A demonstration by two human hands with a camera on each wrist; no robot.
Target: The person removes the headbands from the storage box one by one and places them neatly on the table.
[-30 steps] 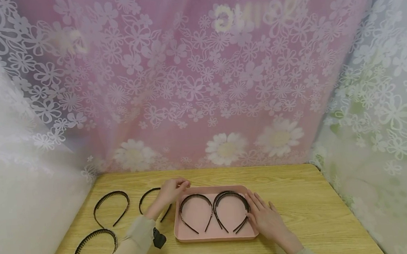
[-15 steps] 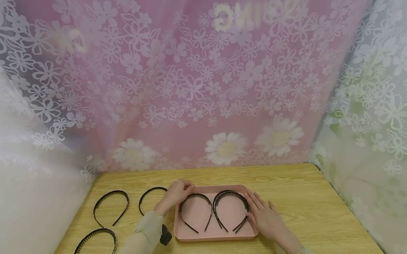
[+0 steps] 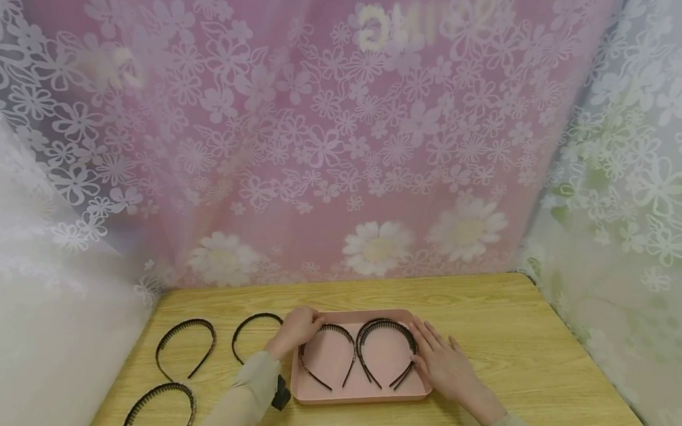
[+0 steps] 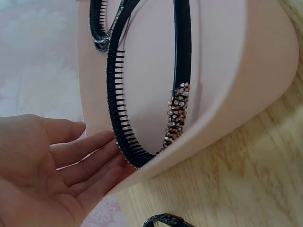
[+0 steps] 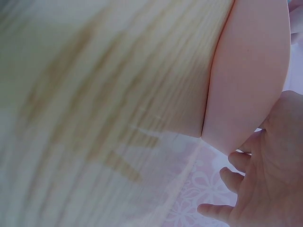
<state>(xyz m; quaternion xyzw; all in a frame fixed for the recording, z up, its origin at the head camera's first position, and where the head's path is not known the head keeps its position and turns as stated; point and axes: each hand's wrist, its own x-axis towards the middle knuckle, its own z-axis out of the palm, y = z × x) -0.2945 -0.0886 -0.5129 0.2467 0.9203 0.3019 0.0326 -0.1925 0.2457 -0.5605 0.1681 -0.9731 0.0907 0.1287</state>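
My left hand (image 3: 294, 328) is at the far left corner of a pink tray (image 3: 362, 399). In the left wrist view, its loosely extended fingers (image 4: 90, 165) reach over the wall to the toothed curve of a black headband (image 4: 113, 80), with the thumb held apart. Bronze-coloured beads cover one side of that headband. Overlapping black headbands (image 3: 412, 340) lie in the tray's right half. Against the tray's right side rests my right hand (image 3: 447, 367), fingers extended along the wall; the right wrist view shows its palm (image 5: 274, 175) beside the pink wall.
On the wooden table (image 3: 491, 321), left of the tray, lie more black headbands: one at the back left (image 3: 185, 324), one partly behind the left hand (image 3: 256, 316), and one near the front (image 3: 160, 389). Floral curtains (image 3: 336, 141) surround the table.
My left hand has moved rightward and slightly nearer, from beyond the tray's far left corner onto the left headband's top. The right hand and the headbands look unmoved.
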